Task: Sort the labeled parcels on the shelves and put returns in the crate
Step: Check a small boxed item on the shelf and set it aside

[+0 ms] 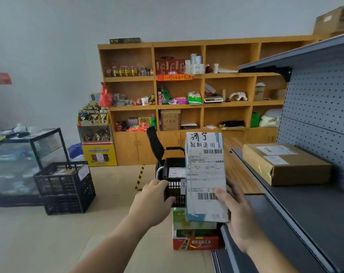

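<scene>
The right hand (240,211) grips a flat white parcel (205,174) with barcoded paper label upright beside the grey metal shelf (305,209), the left hand (153,200) clasping the black lattice crate (176,194) rim.

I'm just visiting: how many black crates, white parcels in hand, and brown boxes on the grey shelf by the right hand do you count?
Black crates: 2
White parcel, held in the right hand: 1
Brown box on the grey shelf: 1
Total: 4
</scene>
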